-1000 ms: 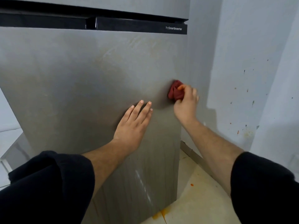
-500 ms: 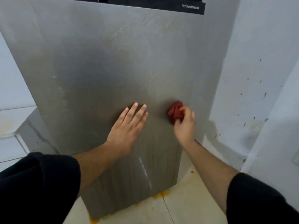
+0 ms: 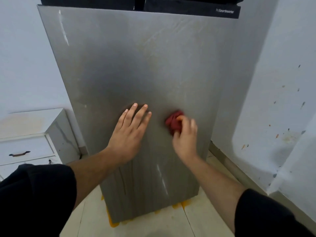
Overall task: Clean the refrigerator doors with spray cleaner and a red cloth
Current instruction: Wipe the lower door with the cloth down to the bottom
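Note:
The grey lower refrigerator door (image 3: pixel 136 65) fills the middle of the head view, with faint smears near its top and streaks running down its lower part. My left hand (image 3: pixel 130 132) lies flat on the door with straight fingers, just left of centre. To its right, my right hand (image 3: pixel 185 135) grips a bunched red cloth (image 3: pixel 173 122) and presses it against the door. The right hand is blurred by motion. No spray cleaner is in view.
A white drawer unit (image 3: pixel 29 144) with a dark handle stands left of the fridge. A spotted white wall (image 3: pixel 282 100) rises close on the right. The pale tiled floor (image 3: pixel 153 223) shows orange stains at the fridge's foot.
My right hand has carried the red cloth down and leftward across the door, away from its right edge. The left hand stays flat on the door. The camera has tilted downward.

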